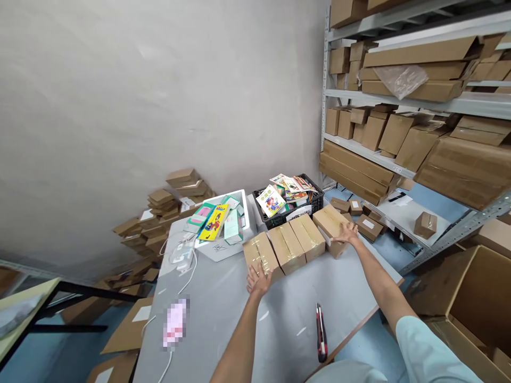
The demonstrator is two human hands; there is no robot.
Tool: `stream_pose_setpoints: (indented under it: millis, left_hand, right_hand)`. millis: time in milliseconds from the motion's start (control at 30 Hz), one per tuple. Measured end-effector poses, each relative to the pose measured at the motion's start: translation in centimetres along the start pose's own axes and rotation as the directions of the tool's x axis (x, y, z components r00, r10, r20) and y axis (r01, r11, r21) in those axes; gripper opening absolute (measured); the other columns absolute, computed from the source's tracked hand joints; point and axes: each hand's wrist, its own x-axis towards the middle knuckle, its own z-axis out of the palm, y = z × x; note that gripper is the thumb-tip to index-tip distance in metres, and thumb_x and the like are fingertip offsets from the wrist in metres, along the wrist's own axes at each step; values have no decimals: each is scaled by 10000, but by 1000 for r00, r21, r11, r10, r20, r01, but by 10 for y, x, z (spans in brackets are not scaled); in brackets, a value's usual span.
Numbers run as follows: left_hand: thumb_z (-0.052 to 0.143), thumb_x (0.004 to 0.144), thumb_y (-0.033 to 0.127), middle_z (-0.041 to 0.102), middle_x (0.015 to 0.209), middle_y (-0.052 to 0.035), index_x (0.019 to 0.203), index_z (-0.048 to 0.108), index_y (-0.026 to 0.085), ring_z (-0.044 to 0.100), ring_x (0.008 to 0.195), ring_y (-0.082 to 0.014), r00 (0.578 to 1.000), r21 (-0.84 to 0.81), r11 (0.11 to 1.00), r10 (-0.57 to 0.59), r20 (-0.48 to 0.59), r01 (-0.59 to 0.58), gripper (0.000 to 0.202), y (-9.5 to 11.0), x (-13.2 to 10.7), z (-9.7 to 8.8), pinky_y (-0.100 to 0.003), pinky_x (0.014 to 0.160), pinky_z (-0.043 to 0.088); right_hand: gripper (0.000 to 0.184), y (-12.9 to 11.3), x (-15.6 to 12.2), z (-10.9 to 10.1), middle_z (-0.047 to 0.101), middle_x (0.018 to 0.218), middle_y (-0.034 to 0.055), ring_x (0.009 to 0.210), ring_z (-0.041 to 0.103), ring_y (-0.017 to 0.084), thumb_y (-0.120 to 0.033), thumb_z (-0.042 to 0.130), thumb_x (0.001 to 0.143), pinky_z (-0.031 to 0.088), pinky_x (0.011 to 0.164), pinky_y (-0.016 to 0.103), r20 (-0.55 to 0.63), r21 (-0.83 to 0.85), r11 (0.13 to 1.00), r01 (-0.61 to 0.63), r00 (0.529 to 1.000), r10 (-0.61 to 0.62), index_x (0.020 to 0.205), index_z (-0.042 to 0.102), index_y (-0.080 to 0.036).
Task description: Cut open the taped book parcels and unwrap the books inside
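Several taped brown cardboard boxes stand in a row on the grey table. My left hand (pixel 259 279) rests with spread fingers against the near side of the leftmost box (pixel 260 250). My right hand (pixel 345 234) lies on the rightmost box (pixel 329 220), its fingers stretched across the top and the thumb toward the front. Between them sit two middle boxes, one (pixel 286 243) close beside the leftmost box and another (pixel 306 235) next to it. A small gap parts the rightmost box from its neighbour. Nearer to me lies a red and black utility knife (pixel 321 335), its blade pointing away.
Behind the boxes are a black crate (pixel 319 203) of picture books and a white foam bin (pixel 249 223) with books and green-white boxes. A power strip (pixel 182 256) with a white cable is at the left. Metal shelving (pixel 399 103) full of cartons rises on the right.
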Motion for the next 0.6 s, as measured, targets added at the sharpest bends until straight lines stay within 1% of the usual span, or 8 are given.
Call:
stream_pose_setpoints:
  millis: [100,167,233,300,433,500,567,600]
  left_hand:
    - [349,962,834,-25,1901,-162,1786,293,252,129,1728,-523,1000,-7,1000,-13,9,14,1010,4,-4,-1,-757,1329,186]
    - [339,968,823,-33,1901,-160,1789,282,248,125,1729,-520,1000,0,1000,-21,17,21,1004,8,-7,-2,-756,1331,184]
    - [340,978,803,-32,1903,-162,1792,273,238,125,1728,-519,1000,5,1000,-22,18,22,993,11,-9,-5,-747,1333,192]
    - [359,978,802,-11,1903,-171,1790,276,229,131,1724,-528,1000,2,1000,-15,18,15,996,13,-10,-7,-743,1329,208]
    - [398,960,829,40,1898,-199,1775,315,219,169,1713,-543,1000,9,1000,-10,18,10,1021,14,-14,-11,-733,1326,227]
    - [390,978,800,28,1899,-193,1780,303,217,172,1717,-530,1000,39,999,-15,18,15,996,16,-18,-13,-715,1336,221]
    - [370,1010,743,-3,1901,-183,1793,267,209,159,1724,-516,999,74,997,-22,29,20,953,20,-22,-16,-694,1346,217]
    - [365,1023,717,-23,1900,-184,1798,247,198,149,1727,-513,999,91,996,-19,50,15,940,22,-24,-19,-685,1348,221]
  right_hand:
    - [1709,-2,5,1,-211,1855,257,1724,-111,522,-1039,807,491,73,1346,655,60,-15,1000,-27,998,28,1818,50,-273]
    - [1721,-5,5,6,-227,1848,271,1726,-122,506,-1037,800,508,52,1349,642,59,-43,998,-36,998,38,1817,8,-249]
    - [1675,-10,2,12,-189,1856,272,1727,-114,495,-1018,797,553,77,1345,642,35,-62,998,-33,999,35,1817,17,-245]
    - [1626,-13,-2,16,-150,1861,268,1727,-95,495,-990,800,590,128,1332,652,10,-62,998,-31,999,32,1817,34,-247]
    - [1549,-16,-9,15,-83,1864,268,1727,-27,499,-946,815,618,218,1305,655,-31,-43,999,-31,999,30,1813,108,-260]
    - [1517,-19,-14,12,-65,1866,271,1730,-7,499,-915,834,641,209,1311,654,-38,-53,998,-41,999,39,1813,127,-261]
    - [1466,-27,-22,9,-31,1861,304,1730,6,509,-843,862,696,144,1328,673,-42,-88,993,-73,997,70,1812,143,-220]
    - [1407,-33,-27,10,0,1856,325,1730,15,512,-777,871,746,104,1337,678,-57,-112,991,-76,996,70,1807,165,-182]
